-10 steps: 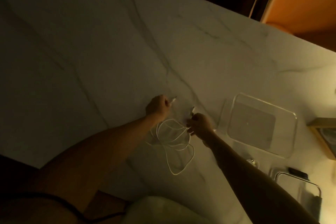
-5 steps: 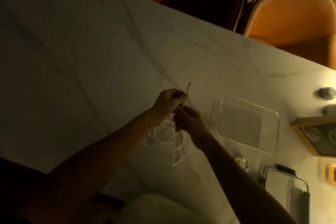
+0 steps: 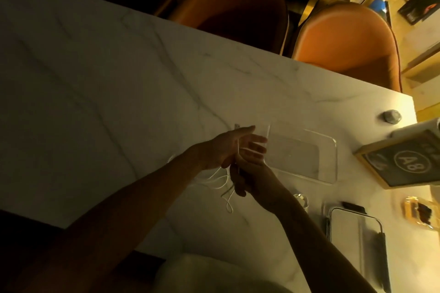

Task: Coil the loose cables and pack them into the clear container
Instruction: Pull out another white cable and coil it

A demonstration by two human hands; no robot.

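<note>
White cable (image 3: 217,179) hangs in loose loops just below the two hands, trailing down onto the marble table (image 3: 100,93) at the near side of them, with one strand running up across the left hand (image 3: 229,150) toward a plug end that shows just past its far edge. The left hand is held flat, palm turned up and fingers straight, pointing right toward the clear container (image 3: 332,157); it looks to serve as the form the cable is wound around rather than as a grip. The right hand (image 3: 247,177) sits just near of and under the left one, fingers curled, apparently pinching the cable close to the left palm, though the dim light hides the exact contact.

What the coming move turns on is that the slack lies near and left of both hands, while the container lies just to their right, almost touching the left fingertips. The container's long side runs left to right and it appears empty. I judge the coiling to be barely begun: most of the cable is not yet wound. The right hand is better placed to lead the strand round the left.
</note>
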